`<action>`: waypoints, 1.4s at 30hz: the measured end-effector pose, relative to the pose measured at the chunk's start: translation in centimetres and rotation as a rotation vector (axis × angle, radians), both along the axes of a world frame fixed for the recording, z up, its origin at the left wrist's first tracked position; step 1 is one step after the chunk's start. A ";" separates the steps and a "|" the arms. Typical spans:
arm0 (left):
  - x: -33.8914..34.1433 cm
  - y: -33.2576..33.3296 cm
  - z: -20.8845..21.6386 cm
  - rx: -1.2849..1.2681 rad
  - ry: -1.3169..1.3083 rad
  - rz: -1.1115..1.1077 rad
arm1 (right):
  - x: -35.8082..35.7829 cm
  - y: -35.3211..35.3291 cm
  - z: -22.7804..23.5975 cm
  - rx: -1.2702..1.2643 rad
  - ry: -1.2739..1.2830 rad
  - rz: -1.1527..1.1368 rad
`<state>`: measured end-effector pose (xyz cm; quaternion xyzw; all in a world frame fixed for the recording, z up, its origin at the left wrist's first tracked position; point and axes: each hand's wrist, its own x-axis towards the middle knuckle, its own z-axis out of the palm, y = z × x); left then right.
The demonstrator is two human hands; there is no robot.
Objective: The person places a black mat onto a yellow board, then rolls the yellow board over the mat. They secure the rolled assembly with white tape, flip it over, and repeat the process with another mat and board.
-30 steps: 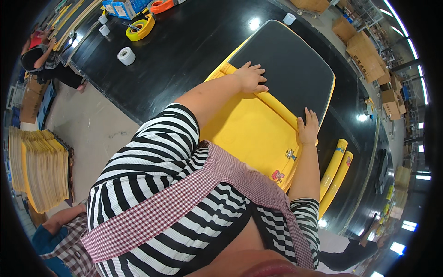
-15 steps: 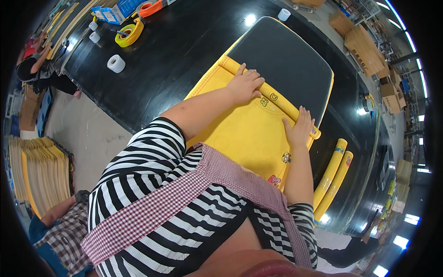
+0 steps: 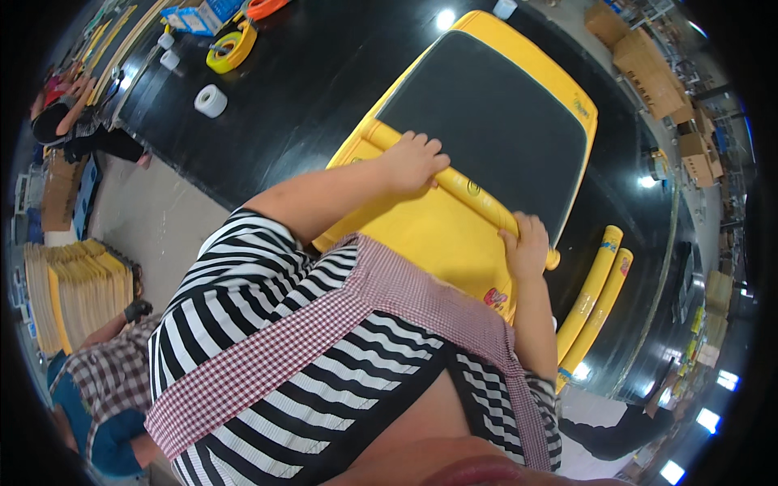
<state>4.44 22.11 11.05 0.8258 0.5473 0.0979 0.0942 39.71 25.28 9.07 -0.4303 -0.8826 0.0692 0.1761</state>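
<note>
A yellow sheet with small printed pictures is rolled into a tube (image 3: pixel 472 195) along its far edge, and its flat part (image 3: pixel 454 251) lies between the tube and my body. My left hand (image 3: pixel 412 164) curls its fingers over the tube left of its middle. Near the tube's right end, my right hand (image 3: pixel 528 247) grips it with thumb and fingers. Beyond the tube lies a dark panel (image 3: pixel 494 109) with rounded corners and a wide yellow border (image 3: pixel 519 44) on its far side.
Two finished yellow rolls (image 3: pixel 589 283) lie to the right on the black table (image 3: pixel 308 73). White tape rolls (image 3: pixel 211 101), a yellow tape roll (image 3: pixel 231 50) and a blue box (image 3: pixel 194 18) sit at the far left. A stack of sheets (image 3: pixel 81 279) and other people are at left.
Both hands and the tube have come nearer to me, and the flat yellow part is shorter. A wide yellow border now shows at the panel's far side. My left fingers have curled in more.
</note>
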 end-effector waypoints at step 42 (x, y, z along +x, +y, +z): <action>1.4 -4.6 1.7 -0.091 0.048 0.016 | -3.6 -4.6 3.7 -0.262 -0.188 0.044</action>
